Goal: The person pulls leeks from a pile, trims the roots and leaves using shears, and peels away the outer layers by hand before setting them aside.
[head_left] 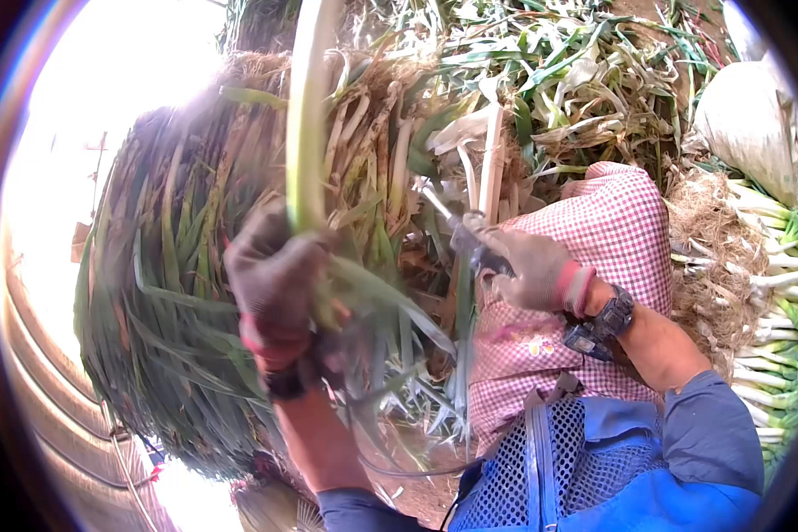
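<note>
Pale green going to white, one long stalk (306,124) stood nearly upright in our left hand (279,270), left of centre in view. Upper end ran past the top edge; loose green leaves (399,306) trailed down and to the right from below the fist. Motion blur on stalk and hand both. Left grip: gloved fingers clenched around the stalk, back of the hand toward us. Left forearm (309,439) came up steeply from the bottom edge, wrist roughly in line with it, dark band (284,383) just below the red cuff.

Right hand (532,266), also gloved, was wrapped around a dark-handled tool (466,238), its slim metal tip angled up and left toward the stalk, apart from it. Right forearm (656,350) reached in from lower right, elbow bent, black wrist device (607,319) strapped on. That hand sat over, or just above, red-and-white checked cloth (612,213); we couldn't tell if it touched.

Further out: big leafy bundle (164,257) behind the left hand, wooden post (493,164) beyond the tool, heap of stripped leaves (567,89) at the top, rooted white-stemmed stalks (776,306) stacked far right, pale sack (749,124) above those.
</note>
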A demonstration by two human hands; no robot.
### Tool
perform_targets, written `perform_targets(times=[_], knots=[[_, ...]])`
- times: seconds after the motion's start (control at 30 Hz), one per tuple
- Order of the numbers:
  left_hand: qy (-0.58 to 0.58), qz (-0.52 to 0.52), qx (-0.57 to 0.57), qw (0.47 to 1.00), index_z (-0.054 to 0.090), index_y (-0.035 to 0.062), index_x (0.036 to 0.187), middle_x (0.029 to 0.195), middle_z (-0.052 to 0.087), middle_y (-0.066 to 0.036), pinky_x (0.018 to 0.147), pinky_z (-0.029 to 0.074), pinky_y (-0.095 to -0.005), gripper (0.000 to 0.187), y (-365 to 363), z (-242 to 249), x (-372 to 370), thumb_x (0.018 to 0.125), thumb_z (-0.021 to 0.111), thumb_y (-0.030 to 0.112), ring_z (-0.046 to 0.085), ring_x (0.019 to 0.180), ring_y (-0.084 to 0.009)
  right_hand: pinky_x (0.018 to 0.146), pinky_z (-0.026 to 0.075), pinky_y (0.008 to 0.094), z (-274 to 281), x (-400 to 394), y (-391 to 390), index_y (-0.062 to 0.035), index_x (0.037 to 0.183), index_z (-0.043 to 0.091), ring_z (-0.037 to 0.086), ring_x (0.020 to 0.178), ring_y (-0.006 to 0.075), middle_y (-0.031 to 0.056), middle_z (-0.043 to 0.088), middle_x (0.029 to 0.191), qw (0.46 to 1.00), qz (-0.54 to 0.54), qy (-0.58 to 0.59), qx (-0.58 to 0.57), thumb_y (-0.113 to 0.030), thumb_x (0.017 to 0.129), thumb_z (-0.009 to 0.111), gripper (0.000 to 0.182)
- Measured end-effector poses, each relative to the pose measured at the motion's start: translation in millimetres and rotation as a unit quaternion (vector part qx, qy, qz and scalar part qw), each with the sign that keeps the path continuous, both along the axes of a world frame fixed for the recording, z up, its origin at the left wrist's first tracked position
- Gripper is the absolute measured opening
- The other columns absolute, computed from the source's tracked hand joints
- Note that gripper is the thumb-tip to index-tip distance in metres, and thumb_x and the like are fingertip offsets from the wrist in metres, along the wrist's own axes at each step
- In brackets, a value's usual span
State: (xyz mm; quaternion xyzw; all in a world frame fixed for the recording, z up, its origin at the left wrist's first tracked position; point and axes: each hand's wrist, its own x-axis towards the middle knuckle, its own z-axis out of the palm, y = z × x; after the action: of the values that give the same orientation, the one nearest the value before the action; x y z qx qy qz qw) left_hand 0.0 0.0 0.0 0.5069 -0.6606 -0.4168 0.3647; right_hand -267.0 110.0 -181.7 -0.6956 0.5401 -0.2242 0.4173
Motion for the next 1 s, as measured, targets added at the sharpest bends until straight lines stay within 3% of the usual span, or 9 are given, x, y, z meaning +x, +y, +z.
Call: perform_targets(times=[0.1,0.17,0.3,0.33,0.47,0.5,0.63,0.83,1.0], knots=[[0.003,0.049,0.024,0.999,0.075,-0.0052,0.104,0.08,0.072,-0.007,0.056,0.053,-0.027,0.02,2.2,44.1,-35.0,0.085,0.072,0.0,0.064,0.061,-0.0119,0.096,0.058,0.0427,16.9,-12.7,10.6,-0.0068,0.162,0.044,0.074,0.109,0.0332,0.022,0.072,0.118,0.998,-0.012,0.043,0.042,-0.026,0.093,0.071,0.077],[-0.073,0.045,0.042,0.995,0.074,-0.0035,0.105,0.081,0.07,-0.007,0.058,0.052,-0.026,0.017,-6.7,43.9,-36.9,0.088,0.071,-0.001,0.063,0.065,-0.0121,0.088,0.06,0.0407,31.9,-6.1,17.9,-0.0047,0.154,0.051,0.076,0.101,0.0293,0.0188,0.073,0.114,0.988,-0.102,-0.072,0.09,-0.02,0.091,0.069,0.067],[-0.043,0.014,0.147,0.988,0.078,0.0034,0.103,0.08,0.068,0.0,0.065,0.051,-0.0287,0.014,3.2,-70.1,-36.8,0.09,0.077,0.008,0.06,0.07,-0.0108,0.085,0.062,0.0367,22.6,-5.9,30.1,-0.0073,0.165,0.041,0.076,0.09,0.0266,0.0175,0.073,0.112,0.976,-0.163,-0.13,-0.056,-0.018,0.09,0.069,0.08],[-0.127,-0.013,0.161,0.979,0.078,0.003,0.103,0.083,0.071,0.0,0.066,0.051,-0.0289,0.014,16.3,-104.6,-38.6,0.09,0.078,0.008,0.062,0.072,-0.011,0.088,0.062,0.0376,44.5,-7.0,29.3,-0.0073,0.167,0.036,0.076,0.091,0.0285,0.0183,0.074,0.113,0.978,-0.131,-0.162,0.028,-0.02,0.09,0.07,0.085],[-0.187,-0.089,0.256,0.944,0.079,0.0031,0.112,0.093,0.077,-0.004,0.073,0.056,-0.0324,0.02,53.1,-236.6,-13.2,0.093,0.079,0.012,0.068,0.081,-0.0116,0.086,0.06,0.044,24.5,8.8,19.0,-0.0087,0.168,0.036,0.075,0.092,0.0363,0.0228,0.073,0.118,0.998,-0.02,-0.024,-0.056,-0.023,0.092,0.07,0.085],[-0.146,-0.005,0.231,0.962,0.079,0.0028,0.112,0.094,0.078,-0.004,0.076,0.056,-0.03,0.02,56.5,-246.7,-8.3,0.093,0.079,0.011,0.068,0.083,-0.011,0.087,0.059,0.0461,17.9,12.0,6.0,-0.0091,0.168,0.035,0.074,0.095,0.0382,0.0245,0.072,0.118,0.999,-0.023,-0.004,0.027,-0.025,0.092,0.07,0.085],[-0.223,0.155,0.103,0.957,0.08,0.0037,0.115,0.098,0.081,-0.009,0.084,0.057,-0.0311,0.023,32.4,-248.6,24.3,0.095,0.075,0.013,0.073,0.088,-0.0156,0.087,0.058,0.0508,24.2,39.2,-12.1,-0.009,0.169,0.032,0.073,0.101,0.0423,0.0277,0.073,0.115,0.981,0.078,0.037,0.176,-0.027,0.094,0.067,0.085],[-0.407,0.168,0.02,0.898,0.078,0.0053,0.118,0.115,0.079,-0.02,0.094,0.057,-0.0428,0.03,7.4,-238.9,44.4,0.095,0.072,0.023,0.076,0.107,-0.0357,0.098,0.056,0.0505,0.1,78.1,-28.3,-0.0098,0.17,0.028,0.071,0.111,0.0449,0.0285,0.074,0.117,0.986,0.036,-0.004,0.164,-0.026,0.093,0.064,0.087],[-0.465,0.15,0.02,0.873,0.074,0.0129,0.133,0.126,0.077,-0.018,0.101,0.056,-0.0453,0.044,-13.7,-245.9,44.6,0.094,0.073,0.033,0.073,0.115,-0.0402,0.101,0.056,0.0492,2.9,90.3,-60.7,-0.0072,0.168,0.031,0.072,0.113,0.044,0.0284,0.073,0.119,0.984,0.045,0.034,0.168,-0.021,0.094,0.062,0.082]])
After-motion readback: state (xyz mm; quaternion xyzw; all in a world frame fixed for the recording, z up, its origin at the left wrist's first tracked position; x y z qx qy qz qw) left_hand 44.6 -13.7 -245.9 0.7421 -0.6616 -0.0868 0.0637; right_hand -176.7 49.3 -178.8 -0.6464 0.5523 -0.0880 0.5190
